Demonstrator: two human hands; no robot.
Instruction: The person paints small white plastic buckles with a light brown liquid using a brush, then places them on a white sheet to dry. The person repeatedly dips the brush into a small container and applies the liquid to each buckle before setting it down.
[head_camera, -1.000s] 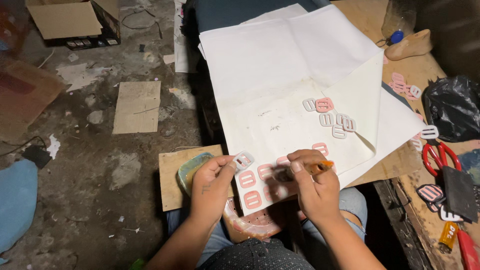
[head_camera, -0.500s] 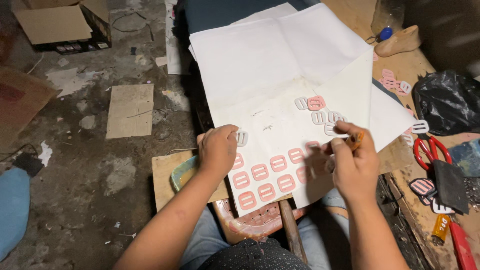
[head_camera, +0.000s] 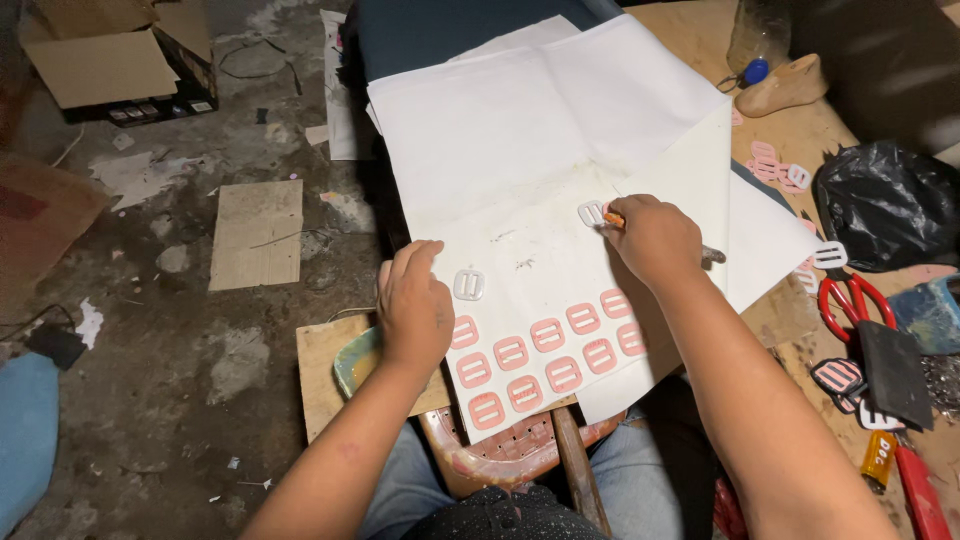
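Note:
My left hand (head_camera: 415, 305) rests flat on the near left edge of a large white paper sheet (head_camera: 520, 150), next to a white plastic buckle (head_camera: 468, 284) lying on the paper. My right hand (head_camera: 655, 238) is closed around a thin tool with an orange tip, and that tip touches another white buckle (head_camera: 591, 213) further up the sheet. Two rows of pink-painted buckles (head_camera: 545, 357) lie on the paper near my lap.
To the right on the wooden bench are red scissors (head_camera: 850, 300), a black plastic bag (head_camera: 885, 205), loose pink buckles (head_camera: 775, 163), a wooden shoe last (head_camera: 780, 88) and black pieces. A cardboard box (head_camera: 105, 60) and cardboard scraps sit on the dirty floor at left.
My right hand has moved up the sheet from the pink rows to the upper buckle. My left hand slid off the rows to the sheet's left edge. The buckle cluster under my right hand is hidden.

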